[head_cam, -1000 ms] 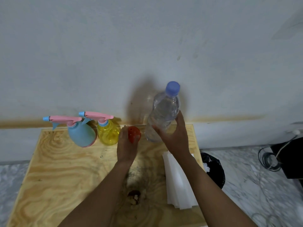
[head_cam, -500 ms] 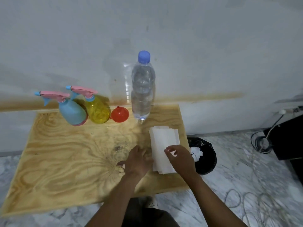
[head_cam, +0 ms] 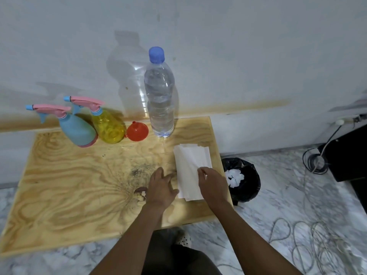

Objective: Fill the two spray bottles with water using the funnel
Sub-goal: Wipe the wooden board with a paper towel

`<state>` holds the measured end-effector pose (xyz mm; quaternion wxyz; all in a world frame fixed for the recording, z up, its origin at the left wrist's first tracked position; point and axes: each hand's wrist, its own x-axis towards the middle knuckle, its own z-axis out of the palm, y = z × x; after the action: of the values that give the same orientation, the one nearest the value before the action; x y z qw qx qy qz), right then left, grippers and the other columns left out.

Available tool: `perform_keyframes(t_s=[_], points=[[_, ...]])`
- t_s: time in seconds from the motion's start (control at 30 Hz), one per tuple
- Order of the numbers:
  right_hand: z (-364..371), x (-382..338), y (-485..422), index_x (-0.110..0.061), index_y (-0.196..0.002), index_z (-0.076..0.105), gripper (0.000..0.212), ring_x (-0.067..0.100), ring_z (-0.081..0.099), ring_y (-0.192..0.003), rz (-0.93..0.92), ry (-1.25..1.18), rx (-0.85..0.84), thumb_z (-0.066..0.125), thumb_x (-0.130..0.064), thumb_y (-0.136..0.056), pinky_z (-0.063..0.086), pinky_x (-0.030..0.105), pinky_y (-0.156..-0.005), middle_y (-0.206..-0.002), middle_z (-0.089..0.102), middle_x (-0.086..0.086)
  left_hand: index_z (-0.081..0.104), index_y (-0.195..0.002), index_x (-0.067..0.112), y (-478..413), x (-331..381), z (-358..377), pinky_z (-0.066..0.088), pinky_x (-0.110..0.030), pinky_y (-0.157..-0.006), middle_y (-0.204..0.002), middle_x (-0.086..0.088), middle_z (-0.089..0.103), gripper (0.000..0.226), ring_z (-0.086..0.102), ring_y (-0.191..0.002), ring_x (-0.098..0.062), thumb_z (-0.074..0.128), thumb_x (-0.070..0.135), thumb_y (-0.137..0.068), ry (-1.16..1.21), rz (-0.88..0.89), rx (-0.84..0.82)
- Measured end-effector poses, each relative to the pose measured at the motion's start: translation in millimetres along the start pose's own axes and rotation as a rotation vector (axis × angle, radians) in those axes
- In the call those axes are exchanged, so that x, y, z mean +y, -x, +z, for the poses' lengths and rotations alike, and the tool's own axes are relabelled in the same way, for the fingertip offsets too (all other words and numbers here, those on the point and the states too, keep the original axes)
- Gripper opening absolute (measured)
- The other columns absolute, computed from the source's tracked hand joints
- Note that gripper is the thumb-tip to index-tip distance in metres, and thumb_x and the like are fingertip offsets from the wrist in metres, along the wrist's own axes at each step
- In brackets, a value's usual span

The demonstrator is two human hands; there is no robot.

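Observation:
A blue spray bottle [head_cam: 78, 129] and a yellow spray bottle [head_cam: 108, 126], both with pink trigger heads screwed on, stand at the back left of the plywood table [head_cam: 59, 185]. A red funnel [head_cam: 137, 131] sits mouth-down just right of them. The clear water bottle [head_cam: 159, 96] with a blue cap stands upright by the wall. My left hand [head_cam: 159, 187] lies flat on the table, fingers spread, beside a stack of white paper towels [head_cam: 191, 165]. My right hand [head_cam: 213, 184] rests on the stack, fingertips pinching the top sheet's edge.
A black bin [head_cam: 243, 181] lined with a bag and holding white scraps stands on the marble floor right of the table. Loose cables [head_cam: 317, 235] trail over the floor. A dark box [head_cam: 349, 153] with a coiled cord is at far right.
Both hands left the funnel and water bottle and drew back to the paper towels. The bottle now stands free by the wall. My view pulled back and tilted down.

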<state>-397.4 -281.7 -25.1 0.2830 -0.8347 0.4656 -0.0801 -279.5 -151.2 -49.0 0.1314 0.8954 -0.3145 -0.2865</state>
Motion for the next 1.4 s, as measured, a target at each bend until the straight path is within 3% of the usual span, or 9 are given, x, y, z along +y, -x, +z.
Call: perform_keyframes(t_s=[0.13,0.27,0.53,0.73,0.87,1.07,1.2,1.27,1.4], points=[[-6.2,-2.1,-2.1,-0.016,-0.091,0.067,0.024,0.017,0.063,-0.068,-0.007,-0.142,0.041,0.049,-0.028,-0.102,0.053,0.04,-0.063,-0.075,0.068,-0.004,0.05,-0.146,0.029,-1.6,-2.2,2.6,0.026,-0.04,-0.122,-0.164,-0.007,0.016,0.064,0.016,-0.151,-0.028,0.07,0.044,-0.087,0.005,-0.008,-0.003],[-20.0,-11.0,-4.7,-0.016,-0.102,0.063,0.025,0.012,0.059,-0.074,0.029,-0.224,0.076,0.044,-0.031,-0.105,0.049,0.032,-0.066,-0.08,0.064,-0.009,0.048,-0.147,0.03,-1.1,-3.6,3.1,0.026,-0.039,-0.122,-0.166,-0.006,0.013,0.066,0.014,-0.152,-0.027,0.072,0.042,-0.087,0.03,-0.013,-0.01],[-49.6,-18.6,-9.5,-0.013,-0.11,0.059,0.027,0.006,0.054,-0.067,-0.017,-0.288,0.178,0.041,-0.031,-0.106,0.045,0.031,-0.061,-0.077,0.057,-0.013,0.046,-0.148,0.028,-0.2,-3.3,2.5,0.028,-0.04,-0.121,-0.165,-0.005,0.011,0.066,0.013,-0.151,-0.027,0.07,0.042,-0.088,0.014,-0.006,-0.023],[-77.7,-23.4,-14.9,-0.013,-0.113,0.061,0.026,0.012,0.061,-0.082,-0.068,-0.277,0.214,0.045,-0.033,-0.105,0.047,0.03,-0.07,-0.091,0.062,-0.012,0.043,-0.15,0.029,1.4,-1.6,-0.5,0.026,-0.04,-0.122,-0.166,-0.007,0.009,0.068,0.011,-0.152,-0.028,0.068,0.044,-0.09,0.005,-0.006,-0.041],[-95.1,-29.4,-12.2,-0.014,-0.115,0.062,0.025,0.005,0.058,-0.096,-0.118,-0.346,0.13,0.053,-0.032,-0.101,0.045,0.024,-0.082,-0.099,0.061,-0.015,0.041,-0.151,0.029,3.7,1.4,-4.3,0.025,-0.039,-0.121,-0.166,-0.006,0.009,0.068,0.011,-0.152,-0.028,0.067,0.045,-0.09,0.001,-0.001,-0.046],[-91.5,-47.7,-6.5,-0.023,-0.109,0.057,0.01,-0.001,0.059,-0.091,-0.157,-0.451,-0.012,0.053,-0.027,-0.101,0.043,0.014,-0.076,-0.096,0.062,-0.017,0.046,-0.149,0.026,11.1,-10.0,-19.9,0.032,-0.037,-0.119,-0.162,-0.004,0.026,0.066,0.028,-0.148,-0.022,0.069,0.042,-0.089,0.153,0.031,-0.019],[-69.4,-74.1,0.3,-0.013,-0.135,0.055,0.036,0.014,0.058,-0.115,-0.128,-0.494,-0.081,0.04,-0.028,-0.106,0.047,0.029,-0.095,-0.126,0.063,-0.002,0.055,-0.138,0.03,24.2,-45.2,-36.3,0.047,-0.038,-0.105,-0.146,0.002,0.044,0.055,0.045,-0.134,-0.019,0.069,0.047,-0.087,0.241,0.003,0.168],[-54.2,-88.8,2.4,-0.012,-0.137,0.054,0.039,0.016,0.056,-0.118,-0.092,-0.552,-0.104,0.036,-0.028,-0.107,0.045,0.035,-0.103,-0.129,0.062,0.0,0.058,-0.135,0.025,29.2,-66.6,-46.5,0.049,-0.036,-0.099,-0.137,0.0,0.049,0.055,0.05,-0.127,-0.021,0.07,0.045,-0.085,0.249,-0.04,0.257],[-20.2,-109.4,-0.9,-0.013,-0.123,0.062,0.031,0.011,0.058,-0.097,-0.071,-0.518,-0.137,0.047,-0.032,-0.103,0.043,0.022,-0.081,-0.104,0.064,-0.006,0.056,-0.137,0.019,31.8,-113.9,-65.8,0.048,-0.037,-0.101,-0.137,-0.008,0.048,0.067,0.049,-0.129,-0.028,0.079,0.043,-0.079,0.217,-0.17,0.285]])
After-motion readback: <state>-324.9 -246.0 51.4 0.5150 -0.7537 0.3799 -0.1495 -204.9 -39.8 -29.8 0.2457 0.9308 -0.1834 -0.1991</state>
